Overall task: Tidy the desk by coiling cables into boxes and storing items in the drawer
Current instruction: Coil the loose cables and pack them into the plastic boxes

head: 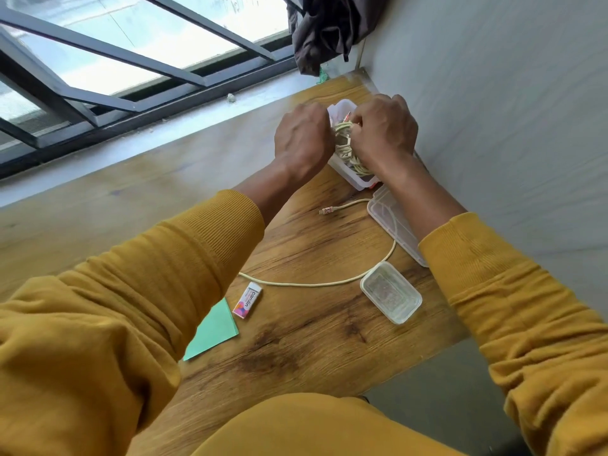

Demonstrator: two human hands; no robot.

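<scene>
On the wooden desk (296,324), left hand (302,136) and right hand (383,128) both clutch the coiled cable (345,148) over a box (342,172).

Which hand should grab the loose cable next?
Probably the left hand. The loose cable trails toward the left sleeve's side, while the right hand grips the coiled cable over the box.

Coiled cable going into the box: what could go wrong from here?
1. The coil bulges above the box rim, so it may spring out once the hands, left and right, let go.
2. A second cable trails loose across the desk; a sleeve could snag it and drag the small box.
3. The lid lies under the right forearm and could get knocked.
</scene>
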